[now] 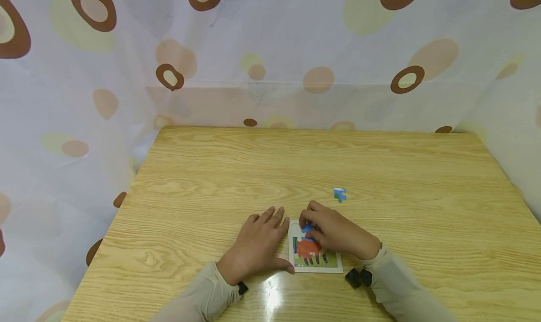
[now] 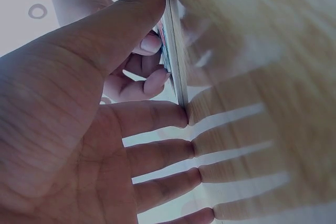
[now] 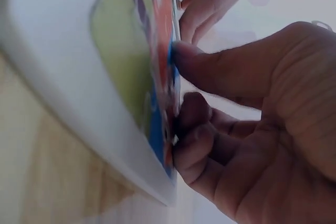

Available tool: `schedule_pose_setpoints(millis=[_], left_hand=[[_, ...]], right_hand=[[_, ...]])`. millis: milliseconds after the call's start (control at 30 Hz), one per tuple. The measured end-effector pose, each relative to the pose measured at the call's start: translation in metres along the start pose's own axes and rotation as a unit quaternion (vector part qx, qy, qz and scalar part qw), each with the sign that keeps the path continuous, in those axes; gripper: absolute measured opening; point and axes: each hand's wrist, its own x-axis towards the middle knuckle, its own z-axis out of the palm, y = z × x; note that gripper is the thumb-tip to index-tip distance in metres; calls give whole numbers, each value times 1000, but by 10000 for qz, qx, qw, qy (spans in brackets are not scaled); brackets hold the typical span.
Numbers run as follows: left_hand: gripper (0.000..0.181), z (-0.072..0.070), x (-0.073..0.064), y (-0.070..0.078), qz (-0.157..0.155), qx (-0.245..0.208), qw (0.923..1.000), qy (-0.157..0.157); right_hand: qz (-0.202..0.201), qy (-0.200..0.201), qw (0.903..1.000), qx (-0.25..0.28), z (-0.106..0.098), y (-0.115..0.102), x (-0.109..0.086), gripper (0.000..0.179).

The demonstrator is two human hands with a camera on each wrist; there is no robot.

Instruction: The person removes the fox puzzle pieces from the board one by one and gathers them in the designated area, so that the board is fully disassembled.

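blue shows between the curled fingers and thumb of the right hand [image 1: 338, 228], whose tips touch a jigsaw puzzle [image 1: 306, 249]; thumb and fingertips stand a little apart, and i cannot tell whether they pinch a piece or only press. under these fingers, toward the wrists, the picture runs to a red shape over green ground. around it lies a white tray [image 1: 319, 269], its near edge below the right fingertips. on its left side the left hand [image 1: 259, 242] lies with fingers straight and spread, gripping nothing, forefinger and thumb touching the tray's edge near two corners, the other fingertips on the table [image 1: 211, 172]. beyond the right fingers, well apart from them, sits a loose blue piece [image 1: 340, 193]. behind each hand comes a pale sleeve [image 1: 393, 275]; farthest off, past all fingertips, hangs a patterned sheet [image 1: 279, 40]
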Motion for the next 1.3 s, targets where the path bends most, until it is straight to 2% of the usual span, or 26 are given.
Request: schedule_pose_setpoints(millis=[133, 300, 733, 933, 1067, 1300], left_hand=[[108, 0, 0, 0, 6, -1, 10000, 28], [108, 0, -1, -1, 37, -53, 10000, 53], [110, 1, 0, 0, 9, -79, 10000, -11], [110, 2, 0, -1, -7, -103, 9999, -49], [110, 2, 0, -1, -5, -138, 9999, -85], [109, 2, 0, -1, 56, -67, 9999, 51]], right_hand=[[-32, 66, 9998, -196, 2, -1, 1, 19], [87, -63, 9998, -176, 2, -1, 0, 19], [-88, -276, 9986, 448, -3, 8, 0, 20], [-251, -151, 9963, 808, -7, 12, 1, 16], [-223, 35, 9973, 693, -9, 13, 2, 15], [-18, 201, 9986, 492, -23, 13, -3, 14]])
